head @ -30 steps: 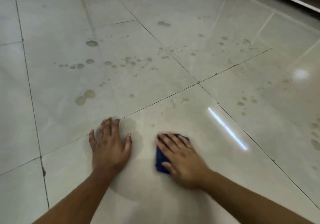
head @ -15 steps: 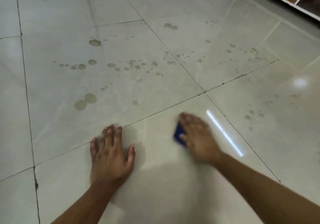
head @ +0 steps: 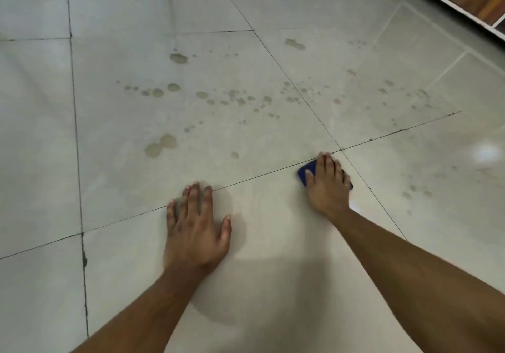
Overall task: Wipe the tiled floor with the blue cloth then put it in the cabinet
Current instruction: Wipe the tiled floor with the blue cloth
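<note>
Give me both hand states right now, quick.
Left hand: open, flat on the tiled floor, holding nothing.
Right hand: open, fingers straight, pressing the blue cloth against the floor.

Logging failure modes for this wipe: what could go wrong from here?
1. The right hand presses flat on the blue cloth without gripping it, so it may slip out or bunch.
2. The drip stains lie on the tile beyond the cloth, so short strokes could miss them.
3. The left hand braces on the glossy tiled floor and might slide.
</note>
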